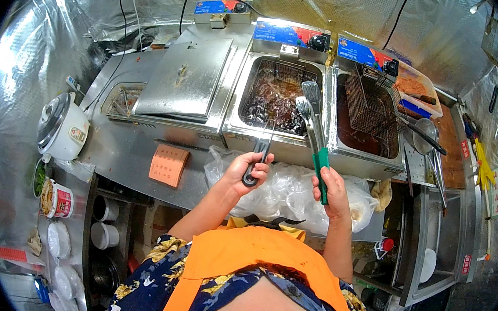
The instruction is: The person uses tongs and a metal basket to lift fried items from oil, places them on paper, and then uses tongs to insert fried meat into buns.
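My left hand (241,172) is wrapped round the black handle of a wire fry basket (288,70). That basket sits in the middle deep fryer (238,96), in dark, bubbling oil; what lies in the oil is too dark to make out. In my right hand (335,194) is a pair of metal tongs (315,131) with green grips. The tongs point away from me, their tips above the right edge of the middle fryer. A second fry basket (370,102) rests tilted over the right fryer (348,147), which holds dark oil.
A metal lid (187,81) covers the left fryer. Clear plastic bags (287,194) lie along the counter's front, with an orange notepad (168,165) to their left. A rice cooker (65,128) stands far left. A strainer (425,131) and a food tray (416,82) are at right.
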Motion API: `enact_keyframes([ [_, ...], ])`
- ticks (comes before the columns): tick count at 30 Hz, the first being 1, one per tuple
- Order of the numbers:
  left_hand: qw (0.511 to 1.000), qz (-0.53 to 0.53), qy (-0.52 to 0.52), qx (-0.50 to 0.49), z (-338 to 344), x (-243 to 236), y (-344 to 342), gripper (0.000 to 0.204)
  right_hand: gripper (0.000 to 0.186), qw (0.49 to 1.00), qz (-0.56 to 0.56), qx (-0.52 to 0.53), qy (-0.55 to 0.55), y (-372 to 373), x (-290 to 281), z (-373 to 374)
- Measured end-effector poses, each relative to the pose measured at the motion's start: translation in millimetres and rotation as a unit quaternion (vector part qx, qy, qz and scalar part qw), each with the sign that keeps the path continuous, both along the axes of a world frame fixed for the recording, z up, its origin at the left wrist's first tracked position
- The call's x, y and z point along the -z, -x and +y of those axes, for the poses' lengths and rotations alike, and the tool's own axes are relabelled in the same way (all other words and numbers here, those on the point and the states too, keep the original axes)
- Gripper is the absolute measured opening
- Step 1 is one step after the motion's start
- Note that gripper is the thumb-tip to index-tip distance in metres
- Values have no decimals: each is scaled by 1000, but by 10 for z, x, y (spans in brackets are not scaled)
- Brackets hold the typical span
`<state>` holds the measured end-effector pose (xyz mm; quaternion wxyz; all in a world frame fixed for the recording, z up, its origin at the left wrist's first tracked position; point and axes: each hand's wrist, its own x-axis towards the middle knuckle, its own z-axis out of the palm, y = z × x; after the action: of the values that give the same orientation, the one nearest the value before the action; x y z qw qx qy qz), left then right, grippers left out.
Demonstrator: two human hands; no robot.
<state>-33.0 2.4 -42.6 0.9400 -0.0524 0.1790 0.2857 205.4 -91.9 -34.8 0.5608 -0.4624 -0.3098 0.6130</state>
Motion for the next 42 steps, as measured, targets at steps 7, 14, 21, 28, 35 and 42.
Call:
enact_keyframes([
  [7, 999, -31, 13, 12, 25, 72, 21, 21, 25, 1000, -5, -1, -2, 3, 14, -1],
  [14, 1000, -29, 9, 7, 40, 123, 25, 20, 24, 1000, 0, 3, 4, 9, -23, -11],
  [21, 1000, -21, 7, 6, 54, 134, 26, 20, 24, 1000, -5, 5, 6, 11, -33, -14],
  [28, 1000, -20, 1, 15, 71, 155, 34, 20, 25, 1000, -4, 6, 7, 3, -11, -10],
  [35, 1000, -5, 6, 10, 69, 128, 31, 21, 25, 1000, -3, 6, 13, 11, -4, -6],
  [42, 1000, 0, -1, 9, 65, 145, 24, 21, 25, 1000, 2, 3, 14, 7, 35, 1],
])
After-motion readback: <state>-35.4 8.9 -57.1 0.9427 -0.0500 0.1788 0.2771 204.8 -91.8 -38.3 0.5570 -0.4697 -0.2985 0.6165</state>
